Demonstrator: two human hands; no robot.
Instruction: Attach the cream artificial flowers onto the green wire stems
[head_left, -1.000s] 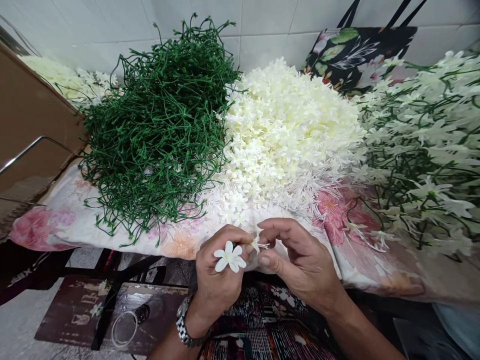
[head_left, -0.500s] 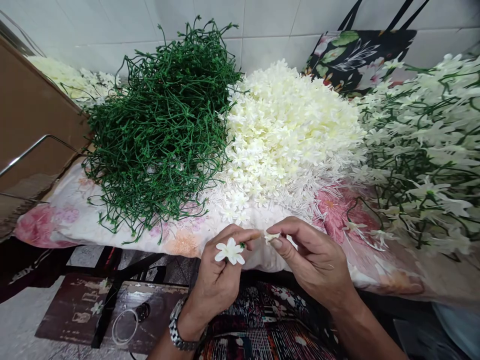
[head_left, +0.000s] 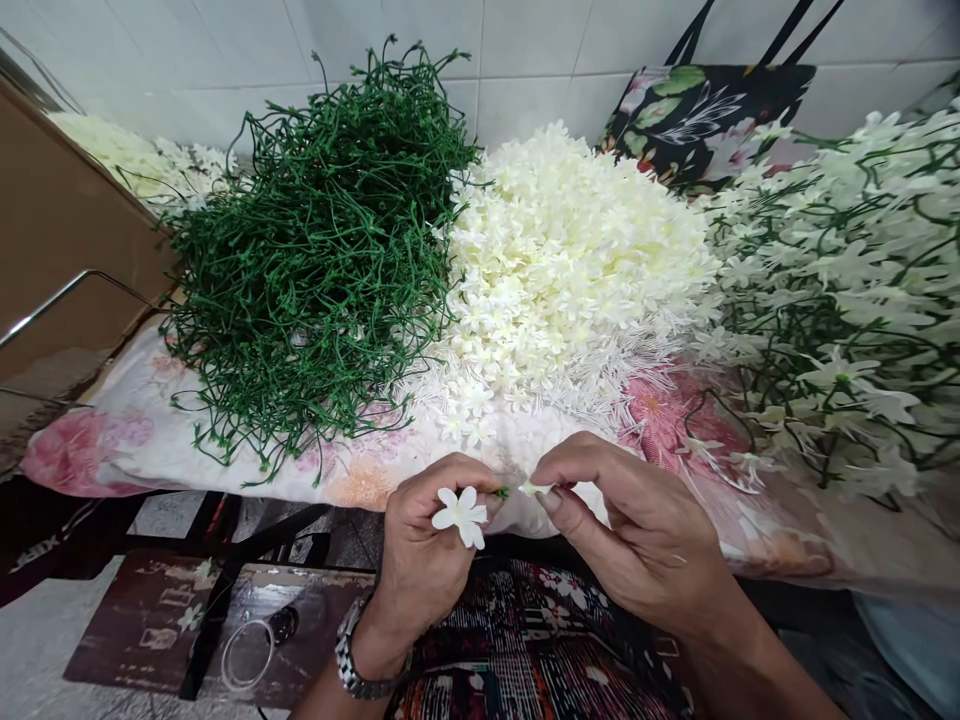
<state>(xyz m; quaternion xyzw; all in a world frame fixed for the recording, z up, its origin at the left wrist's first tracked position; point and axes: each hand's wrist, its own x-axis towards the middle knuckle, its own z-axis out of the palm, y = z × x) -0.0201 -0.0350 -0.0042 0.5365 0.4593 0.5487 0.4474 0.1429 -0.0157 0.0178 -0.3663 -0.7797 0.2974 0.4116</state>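
My left hand point(head_left: 435, 550) is closed around a green artificial flower stem point(head_left: 502, 492), whose tip pokes out past the fingertips. A white flower point(head_left: 460, 516) shows on top of that fist; the rest of its stem is hidden in the palm. Between thumb and forefinger, my right hand point(head_left: 637, 530) pinches a small white flower head point(head_left: 534, 489). It faces the green stem tip with a narrow gap between. Behind the hands lie a heap of loose white flower heads point(head_left: 577, 260) and a tangled pile of green stems point(head_left: 322, 250).
Stemmed white flowers point(head_left: 862, 300) are piled at the right. A floral cloth point(head_left: 352, 485) covers the work surface. A cardboard box point(head_left: 67, 210) stands at the left, a black floral bag point(head_left: 712, 120) at the back wall. Low down at left is a brown wooden board point(head_left: 322, 640).
The fingers of my left hand have drawn back slightly, so more of the green stem tip shows. In my right hand the flower head has tilted toward it. The view has shifted a little.
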